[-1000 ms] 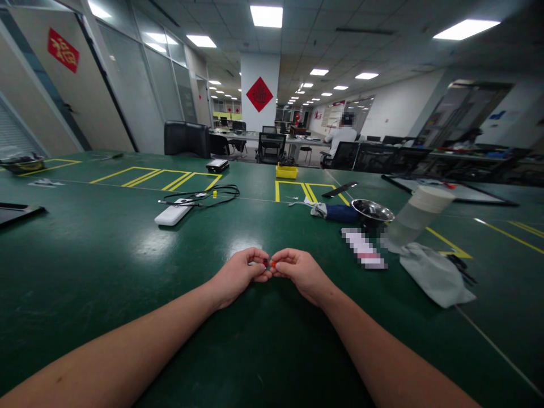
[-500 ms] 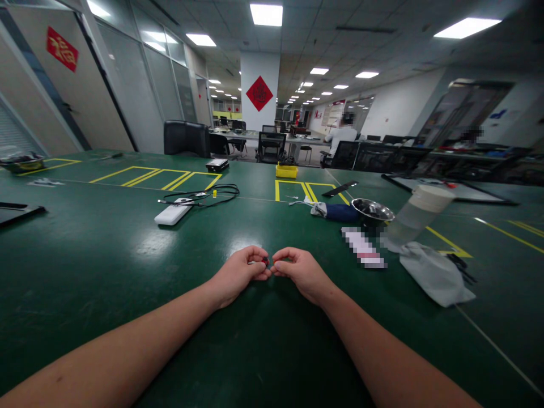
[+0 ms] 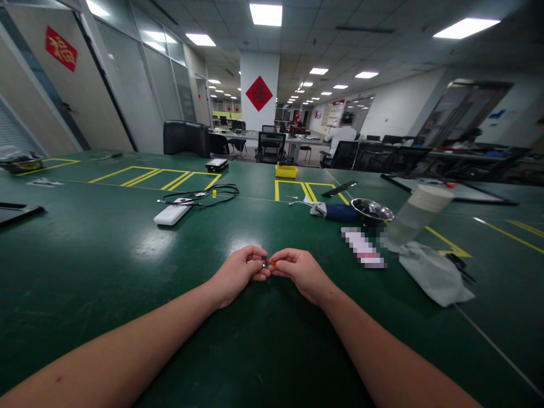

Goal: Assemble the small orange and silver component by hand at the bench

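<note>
My left hand (image 3: 243, 269) pinches a small dark and silvery piece with a bit of red (image 3: 264, 262), too small to name. Facing it, my right hand (image 3: 301, 271) is closed with thumb and forefinger on a small orange piece (image 3: 273, 263). The fingertips of both hands nearly meet just above the green table (image 3: 204, 340). Most of each piece is hidden by the fingers.
Left of my hands lies a white power bank (image 3: 173, 212) with a black cable (image 3: 212, 196). To the right are a metal bowl (image 3: 372, 210), a blurred-out flat item (image 3: 363, 247), a clear bottle (image 3: 416, 218) and a grey pouch (image 3: 436, 273). A yellow bin (image 3: 286, 171) stands at the far edge.
The orange piece now shows at my right fingertips, and the silvery part of the left piece has come into view. Both hands have stayed nearly in place.
</note>
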Action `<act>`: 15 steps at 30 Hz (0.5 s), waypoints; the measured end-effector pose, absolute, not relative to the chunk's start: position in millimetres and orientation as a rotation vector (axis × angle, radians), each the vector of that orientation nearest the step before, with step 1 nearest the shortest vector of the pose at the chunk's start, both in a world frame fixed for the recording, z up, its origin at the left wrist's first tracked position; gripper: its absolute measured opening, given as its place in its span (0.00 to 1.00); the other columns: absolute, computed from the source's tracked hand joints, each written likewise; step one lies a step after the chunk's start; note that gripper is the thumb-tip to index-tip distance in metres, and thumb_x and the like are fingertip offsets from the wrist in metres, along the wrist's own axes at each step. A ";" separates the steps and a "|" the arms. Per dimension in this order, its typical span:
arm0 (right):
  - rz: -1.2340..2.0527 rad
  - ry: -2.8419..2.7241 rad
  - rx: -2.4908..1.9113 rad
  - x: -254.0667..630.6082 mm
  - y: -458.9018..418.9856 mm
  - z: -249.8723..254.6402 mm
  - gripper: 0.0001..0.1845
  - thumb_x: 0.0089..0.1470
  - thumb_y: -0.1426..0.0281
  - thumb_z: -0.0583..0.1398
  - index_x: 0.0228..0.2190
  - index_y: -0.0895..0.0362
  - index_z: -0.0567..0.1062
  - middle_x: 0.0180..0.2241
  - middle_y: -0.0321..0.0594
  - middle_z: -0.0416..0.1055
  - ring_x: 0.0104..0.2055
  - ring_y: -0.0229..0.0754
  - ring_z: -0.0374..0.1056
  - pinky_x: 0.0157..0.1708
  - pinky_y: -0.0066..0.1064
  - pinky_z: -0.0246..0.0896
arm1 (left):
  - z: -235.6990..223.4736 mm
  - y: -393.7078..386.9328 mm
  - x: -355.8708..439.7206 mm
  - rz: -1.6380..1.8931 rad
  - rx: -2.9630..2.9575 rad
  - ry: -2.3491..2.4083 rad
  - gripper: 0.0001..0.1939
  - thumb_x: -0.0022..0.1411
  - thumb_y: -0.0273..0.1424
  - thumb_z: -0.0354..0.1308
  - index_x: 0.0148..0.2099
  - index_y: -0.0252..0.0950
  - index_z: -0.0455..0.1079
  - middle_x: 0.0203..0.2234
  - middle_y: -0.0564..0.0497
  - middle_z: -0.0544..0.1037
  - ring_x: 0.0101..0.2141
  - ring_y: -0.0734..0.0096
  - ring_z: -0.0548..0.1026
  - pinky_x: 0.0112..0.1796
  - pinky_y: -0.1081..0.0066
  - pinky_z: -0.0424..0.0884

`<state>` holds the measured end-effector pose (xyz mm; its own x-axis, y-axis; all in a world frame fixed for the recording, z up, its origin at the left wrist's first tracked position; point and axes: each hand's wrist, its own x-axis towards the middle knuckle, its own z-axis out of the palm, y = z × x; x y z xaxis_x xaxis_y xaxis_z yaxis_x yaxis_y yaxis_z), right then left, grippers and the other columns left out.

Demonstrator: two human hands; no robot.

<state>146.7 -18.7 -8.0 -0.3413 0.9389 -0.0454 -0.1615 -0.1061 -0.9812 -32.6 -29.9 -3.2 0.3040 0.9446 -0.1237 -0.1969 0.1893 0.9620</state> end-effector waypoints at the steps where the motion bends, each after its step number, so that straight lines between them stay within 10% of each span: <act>1: 1.594 -1.285 -0.947 147.0 -18.7 -8.0 0.10 0.43 0.71 0.66 0.31 0.61 0.76 0.32 0.43 0.75 0.35 0.41 0.73 0.42 0.37 0.67 | -3.0 -30.0 -32.6 0.979 1.064 0.911 0.14 0.55 0.20 0.57 0.45 0.32 0.66 0.33 0.47 0.75 0.30 0.75 0.76 0.32 0.76 0.73; 15: 1.567 -1.316 -0.955 148.8 -17.3 -11.8 0.13 0.44 0.70 0.67 0.34 0.60 0.76 0.33 0.42 0.74 0.34 0.40 0.73 0.38 0.34 0.67 | -1.0 -31.2 -33.2 0.994 1.172 0.948 0.14 0.53 0.24 0.60 0.44 0.33 0.68 0.32 0.48 0.74 0.29 0.76 0.74 0.28 0.78 0.69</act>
<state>148.8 -17.3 -11.8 -0.3426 0.9390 -0.0292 -0.1333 -0.0794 -0.9879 -33.2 -31.2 -1.0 0.2866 0.9555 -0.0703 -0.1156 0.1073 0.9875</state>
